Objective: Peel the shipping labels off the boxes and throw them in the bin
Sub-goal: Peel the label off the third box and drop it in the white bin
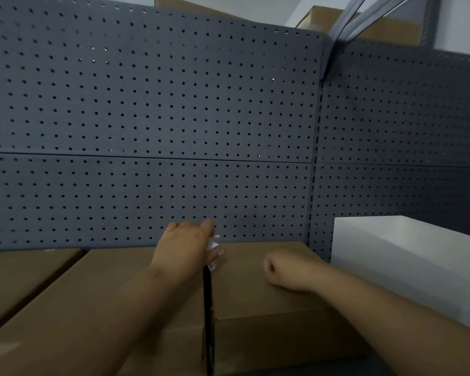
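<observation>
Brown cardboard boxes stand side by side on a shelf in the head view. My left hand [185, 248] is raised over the gap between the middle box [98, 302] and the right box [258, 299]. Its fingers pinch a crumpled white shipping label [213, 242], and a scrap of label [213, 266] shows just below them. My right hand [285, 270] rests as a fist on top of the right box. No bin is in view.
A grey pegboard wall [160, 118] rises right behind the boxes. A white box [413, 261] stands at the right, and another brown box [19, 278] at the left. More cardboard boxes [391, 25] sit on top, above the pegboard.
</observation>
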Tool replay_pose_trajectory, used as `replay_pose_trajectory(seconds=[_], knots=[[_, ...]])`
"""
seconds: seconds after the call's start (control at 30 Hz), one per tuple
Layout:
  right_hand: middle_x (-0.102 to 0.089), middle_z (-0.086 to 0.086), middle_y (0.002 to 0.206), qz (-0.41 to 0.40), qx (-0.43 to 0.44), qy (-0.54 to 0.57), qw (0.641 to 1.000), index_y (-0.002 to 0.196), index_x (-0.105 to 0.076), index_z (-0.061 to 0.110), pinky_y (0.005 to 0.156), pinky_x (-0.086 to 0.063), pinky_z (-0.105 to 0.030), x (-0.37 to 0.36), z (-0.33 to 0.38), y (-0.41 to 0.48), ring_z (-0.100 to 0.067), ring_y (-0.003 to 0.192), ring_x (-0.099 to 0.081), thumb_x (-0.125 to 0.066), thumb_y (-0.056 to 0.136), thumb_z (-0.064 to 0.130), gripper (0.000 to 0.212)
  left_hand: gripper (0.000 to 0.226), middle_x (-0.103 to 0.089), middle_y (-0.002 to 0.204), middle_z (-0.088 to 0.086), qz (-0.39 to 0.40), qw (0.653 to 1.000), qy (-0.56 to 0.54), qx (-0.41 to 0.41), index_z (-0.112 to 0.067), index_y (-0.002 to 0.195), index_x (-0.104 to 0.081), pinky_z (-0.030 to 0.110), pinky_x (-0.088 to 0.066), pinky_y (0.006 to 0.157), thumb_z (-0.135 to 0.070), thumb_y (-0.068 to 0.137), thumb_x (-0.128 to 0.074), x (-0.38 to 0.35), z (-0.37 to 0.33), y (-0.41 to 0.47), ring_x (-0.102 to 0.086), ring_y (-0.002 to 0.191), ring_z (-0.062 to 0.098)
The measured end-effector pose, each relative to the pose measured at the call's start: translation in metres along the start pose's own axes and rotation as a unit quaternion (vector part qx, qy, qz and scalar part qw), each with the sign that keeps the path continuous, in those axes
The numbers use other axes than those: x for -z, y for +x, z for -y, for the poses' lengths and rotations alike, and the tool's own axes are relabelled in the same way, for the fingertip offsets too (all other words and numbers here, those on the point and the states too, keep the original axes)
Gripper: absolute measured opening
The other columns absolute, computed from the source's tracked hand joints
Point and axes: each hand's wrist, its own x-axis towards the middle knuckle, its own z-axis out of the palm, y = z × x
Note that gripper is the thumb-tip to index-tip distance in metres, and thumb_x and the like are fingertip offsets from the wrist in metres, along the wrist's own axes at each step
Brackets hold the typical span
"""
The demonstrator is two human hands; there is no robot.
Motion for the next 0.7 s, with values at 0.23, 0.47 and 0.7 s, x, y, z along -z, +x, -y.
replay_pose_trajectory(seconds=[0.23, 0.47, 0.7], knots=[[-0.050, 0.008, 0.096, 0.002, 0.125, 0.055, 0.991, 0.099, -0.060, 0.020, 0.076, -0.046, -0.021, -0.022, 0.030, -0.032, -0.006, 0.083, -0.052, -0.051, 0.093, 0.024, 0.012, 0.027, -0.063, 0.099, 0.002, 0.043, 0.997, -0.070, 0.015, -0.016, 0.103, -0.050, 0.027, -0.040, 0.070, -0.039, 0.090, -0.053, 0.003, -0.010, -0.005, -0.057, 0.090, 0.019], [-0.055, -0.003, 0.103, -0.040, 0.006, 0.018, 0.999, 0.092, -0.059, 0.010, 0.090, -0.044, -0.025, -0.013, 0.008, -0.015, -0.009, 0.099, -0.055, -0.046, 0.095, 0.017, 0.016, 0.020, -0.056, 0.106, 0.005, 0.061, 0.991, -0.110, 0.049, -0.010, 0.100, -0.055, 0.034, -0.049, 0.075, -0.028, 0.093, -0.050, 0.004, -0.010, -0.004, -0.058, 0.088, 0.023], [-0.053, -0.001, 0.086, -0.027, 0.006, 0.002, 1.000, 0.087, -0.058, 0.017, 0.077, -0.047, -0.030, -0.003, -0.010, 0.016, -0.014, 0.078, -0.050, -0.046, 0.095, 0.017, 0.014, 0.022, -0.049, 0.114, 0.002, 0.052, 0.993, -0.104, 0.033, -0.015, 0.107, -0.055, 0.029, -0.049, 0.076, -0.030, 0.093, -0.051, 0.000, -0.006, -0.005, -0.044, 0.084, 0.012]])
